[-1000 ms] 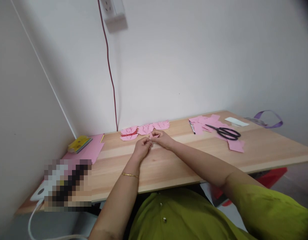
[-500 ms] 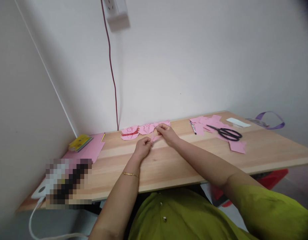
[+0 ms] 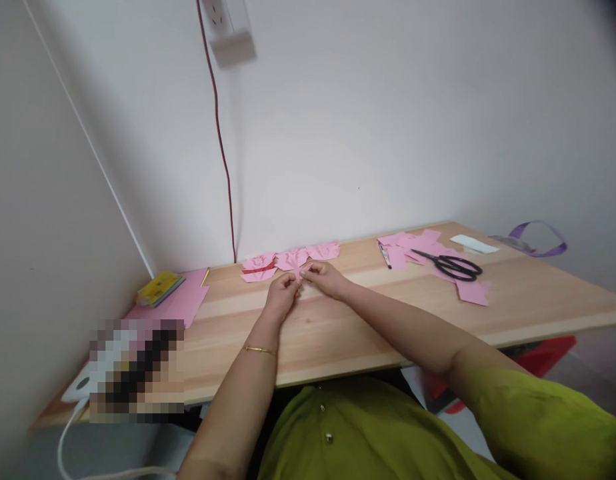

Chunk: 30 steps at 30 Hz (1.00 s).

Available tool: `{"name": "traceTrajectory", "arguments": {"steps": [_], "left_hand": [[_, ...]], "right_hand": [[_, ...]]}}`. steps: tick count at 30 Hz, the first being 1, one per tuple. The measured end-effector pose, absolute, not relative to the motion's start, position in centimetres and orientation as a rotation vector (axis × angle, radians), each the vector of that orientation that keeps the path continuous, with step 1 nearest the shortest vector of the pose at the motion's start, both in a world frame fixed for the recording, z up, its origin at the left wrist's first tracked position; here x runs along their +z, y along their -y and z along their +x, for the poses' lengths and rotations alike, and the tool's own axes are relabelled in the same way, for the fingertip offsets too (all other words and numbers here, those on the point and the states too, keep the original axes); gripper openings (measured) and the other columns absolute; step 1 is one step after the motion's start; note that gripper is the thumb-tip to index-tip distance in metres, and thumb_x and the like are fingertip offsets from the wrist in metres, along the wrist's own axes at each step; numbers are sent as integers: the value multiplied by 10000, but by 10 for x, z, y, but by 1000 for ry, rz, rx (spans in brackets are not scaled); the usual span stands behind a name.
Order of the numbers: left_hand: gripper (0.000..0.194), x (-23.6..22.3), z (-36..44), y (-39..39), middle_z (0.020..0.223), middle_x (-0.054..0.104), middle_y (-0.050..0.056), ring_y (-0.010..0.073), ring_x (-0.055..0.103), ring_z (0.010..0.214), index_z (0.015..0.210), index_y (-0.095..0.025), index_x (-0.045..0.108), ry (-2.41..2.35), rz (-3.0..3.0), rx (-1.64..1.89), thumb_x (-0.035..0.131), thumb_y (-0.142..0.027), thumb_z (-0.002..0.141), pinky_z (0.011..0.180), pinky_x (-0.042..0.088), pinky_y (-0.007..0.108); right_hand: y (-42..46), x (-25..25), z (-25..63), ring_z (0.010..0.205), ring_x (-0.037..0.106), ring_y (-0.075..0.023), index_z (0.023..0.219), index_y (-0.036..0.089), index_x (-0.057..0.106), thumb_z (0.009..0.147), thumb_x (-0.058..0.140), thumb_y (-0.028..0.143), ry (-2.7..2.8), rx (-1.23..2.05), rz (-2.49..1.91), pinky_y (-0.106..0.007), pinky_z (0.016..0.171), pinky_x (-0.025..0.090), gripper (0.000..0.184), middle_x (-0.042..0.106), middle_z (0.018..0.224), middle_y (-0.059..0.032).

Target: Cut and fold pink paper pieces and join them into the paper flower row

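Observation:
Between my two hands is a small piece of pink paper point(image 3: 297, 270), partly hidden by the fingers. My left hand point(image 3: 283, 293) pinches it from the left, a gold bracelet on that wrist. From the right, my right hand point(image 3: 327, 279) has its fingertips closed on the same paper. The hands nearly meet above the wooden tabletop point(image 3: 338, 333). Just behind them, along the wall, lies a row of folded pink paper pieces point(image 3: 323, 251), with a red strip point(image 3: 258, 269) across the left one.
At right lie black-handled scissors point(image 3: 453, 265) on loose pink paper scraps point(image 3: 472, 292), with a pen point(image 3: 385, 255) and a white strip point(image 3: 474, 244) nearby. On the left, a yellow packet point(image 3: 159, 289) sits on pink sheets point(image 3: 185, 303). A white power strip point(image 3: 81, 383) is at the near left.
My right hand drew away to the right with the paper stretched between the hands, then came back beside my left hand. My left hand stayed nearly in place.

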<state>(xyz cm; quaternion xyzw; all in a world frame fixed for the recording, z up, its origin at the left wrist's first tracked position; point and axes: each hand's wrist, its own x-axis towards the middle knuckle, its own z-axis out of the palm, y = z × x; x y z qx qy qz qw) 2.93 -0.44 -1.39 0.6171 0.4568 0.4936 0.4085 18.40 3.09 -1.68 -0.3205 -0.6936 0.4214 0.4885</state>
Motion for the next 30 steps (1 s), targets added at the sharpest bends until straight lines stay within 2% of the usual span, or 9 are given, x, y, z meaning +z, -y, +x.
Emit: {"name": "traceTrajectory", "arguments": {"steps": [6,13,16,19,23,28,30], "left_hand": [[224,-14,30,4,584,493,-34,85,436,523,652,-178,516,-1144,1545,1264,634,-362,702,512,346,215],[239,-20,28,0,565,482,-48,80,421,504,676,-178,528,-1107,1516,1235,634,-387,721,520,334,216],[242,-19,27,2,545,476,-45,82,403,498,660,-175,532,-1139,1600,1180,617,-384,746,504,301,216],[221,-17,27,4,536,468,-48,83,393,494,647,-173,526,-1144,1640,1152,608,-349,753,498,289,216],[180,-18,28,3,520,458,-54,82,382,476,657,-174,535,-1150,1618,1154,601,-315,749,485,275,215],[161,-22,27,1,554,500,-42,90,423,503,706,-171,573,-1145,1578,1176,621,-322,734,508,305,216],[163,-20,27,2,556,503,-39,90,423,505,705,-169,576,-1141,1577,1169,621,-323,735,511,306,216]], "right_hand": [[-32,-17,186,639,545,-133,653,171,592,853,486,549,1672,1037,-851,-271,659,446,441,595,656,-14],[-26,-13,182,700,540,-135,783,175,623,696,692,449,1664,1130,-725,-268,685,430,296,601,749,-1],[-27,-14,183,684,521,-131,717,178,607,746,646,452,1692,1041,-731,-265,675,407,278,577,716,3],[-29,-14,186,636,484,-119,603,180,535,830,542,488,1730,917,-804,-257,649,383,383,517,642,15],[-28,-12,188,582,479,-117,595,185,505,865,454,551,1717,980,-850,-254,604,380,458,502,590,21],[-25,-12,185,643,525,-126,765,177,594,716,675,475,1698,1146,-763,-250,631,403,313,588,691,12],[-25,-12,184,662,533,-128,765,174,593,713,685,447,1705,1131,-738,-249,642,406,294,597,707,8]]}}
